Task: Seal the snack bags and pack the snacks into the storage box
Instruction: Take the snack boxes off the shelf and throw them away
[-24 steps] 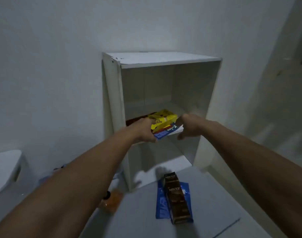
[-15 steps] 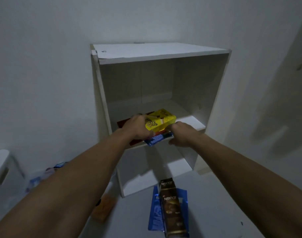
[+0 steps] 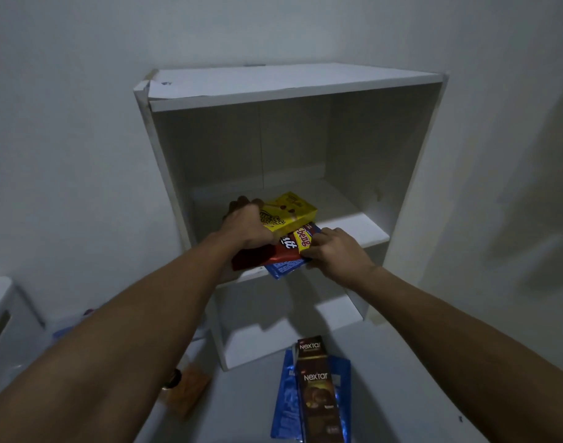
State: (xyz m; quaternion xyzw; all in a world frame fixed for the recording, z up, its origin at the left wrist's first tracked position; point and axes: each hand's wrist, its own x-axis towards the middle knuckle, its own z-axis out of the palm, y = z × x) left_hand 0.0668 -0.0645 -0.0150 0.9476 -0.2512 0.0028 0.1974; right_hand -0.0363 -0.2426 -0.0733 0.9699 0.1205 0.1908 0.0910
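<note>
Mid-frame, the left hand [image 3: 246, 227] and right hand [image 3: 333, 252] hold a snack pile on the white shelf [image 3: 369, 233]; yellow box [image 3: 289, 214] on top; a brown Nextar box [image 3: 318, 401] lies at the bottom.

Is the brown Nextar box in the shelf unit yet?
Out. The Nextar box lies on a blue packet below the shelf unit.

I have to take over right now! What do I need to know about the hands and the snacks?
Left hand: grips the left side of the snack stack, over the yellow box.
Right hand: holds the stack's right edge at the blue packet.
Stack: yellow box on top, a red packet and the blue packet under it, resting on the middle shelf of the white cabinet, front edge overhanging.
Done: this stack is on the shelf.
Left: the brown Nextar box and the blue bag beneath it lie on the surface below, not packed. I cannot tell whether any bag is sealed.
</note>
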